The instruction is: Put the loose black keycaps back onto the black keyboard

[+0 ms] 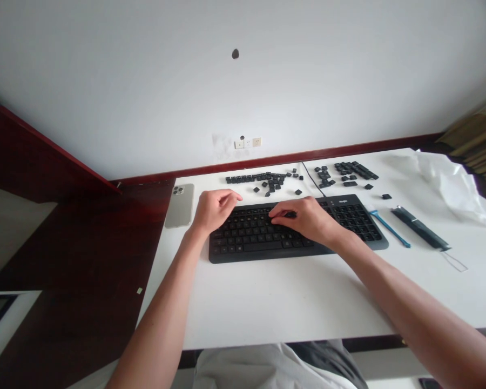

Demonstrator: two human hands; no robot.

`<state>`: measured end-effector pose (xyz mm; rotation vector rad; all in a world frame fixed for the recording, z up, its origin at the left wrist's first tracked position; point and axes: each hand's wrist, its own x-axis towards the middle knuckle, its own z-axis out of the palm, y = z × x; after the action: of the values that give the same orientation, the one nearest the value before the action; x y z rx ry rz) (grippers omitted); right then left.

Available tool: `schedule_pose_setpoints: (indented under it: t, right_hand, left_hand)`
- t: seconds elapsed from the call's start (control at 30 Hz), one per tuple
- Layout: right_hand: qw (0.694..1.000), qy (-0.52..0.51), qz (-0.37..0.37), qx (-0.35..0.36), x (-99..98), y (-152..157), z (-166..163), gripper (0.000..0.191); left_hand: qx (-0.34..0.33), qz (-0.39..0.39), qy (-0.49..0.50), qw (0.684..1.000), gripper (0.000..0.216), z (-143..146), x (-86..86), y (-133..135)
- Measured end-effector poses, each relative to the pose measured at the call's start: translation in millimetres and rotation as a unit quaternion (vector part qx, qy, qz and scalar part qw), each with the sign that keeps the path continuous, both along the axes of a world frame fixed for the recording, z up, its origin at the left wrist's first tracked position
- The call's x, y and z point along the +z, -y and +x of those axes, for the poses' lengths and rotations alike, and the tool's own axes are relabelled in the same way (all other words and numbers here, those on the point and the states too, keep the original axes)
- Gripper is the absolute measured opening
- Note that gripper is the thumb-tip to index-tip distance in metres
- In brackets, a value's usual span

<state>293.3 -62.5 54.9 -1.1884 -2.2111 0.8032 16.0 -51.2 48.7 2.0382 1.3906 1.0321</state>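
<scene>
A black keyboard lies on the white table. Its left and middle parts carry keycaps, while the number pad at its right shows bare key sockets. My right hand is over the middle of the keys, thumb and fingers pinched together at an upper row. Whatever the fingertips hold, if anything, is too small or hidden to make out. Near the keyboard's upper left corner is my left hand, its fingers curled in and nothing visible in them. Loose black keycaps lie behind the keyboard, several of them lined up in a row.
More keycaps lie at the back right. A blue tool, a dark strip-shaped item with a wire loop, and a white plastic bag are on the right. A phone lies left. A cable runs toward the wall.
</scene>
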Motion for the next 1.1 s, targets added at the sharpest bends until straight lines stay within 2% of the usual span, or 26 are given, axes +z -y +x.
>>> schedule_pose_setpoints:
  t: [0.1, 0.2, 0.33, 0.8, 0.93, 1.1]
  right_hand:
    - [0.999, 0.004, -0.014, 0.031, -6.8, 3, -8, 0.013]
    - [1.0, 0.004, -0.013, 0.021, -12.4, 3, -11, 0.016]
    - [0.999, 0.036, 0.02, 0.029, -13.5, 1, -10, 0.011]
    - [0.984, 0.125, 0.103, 0.076, -7.8, 9, -12, 0.026]
    - [0.971, 0.171, 0.132, 0.099, -5.3, 14, -15, 0.028]
    - [0.941, 0.264, 0.188, 0.095, -3.3, 33, -25, 0.028]
  left_hand:
    - [0.073, 0.009, 0.082, 0.994, 0.034, -13, -15.0, -13]
    - [0.123, -0.013, 0.141, 0.982, 0.033, -17, -30.7, -22]
    - [0.138, -0.028, 0.137, 0.981, 0.031, -16, -41.9, -28]
    - [0.128, -0.026, 0.126, 0.983, 0.029, -13, -48.5, -32]
    - [0.129, -0.028, 0.121, 0.984, 0.029, -13, -47.9, -32]
    - [0.128, -0.035, 0.112, 0.985, 0.031, -13, -44.8, -31]
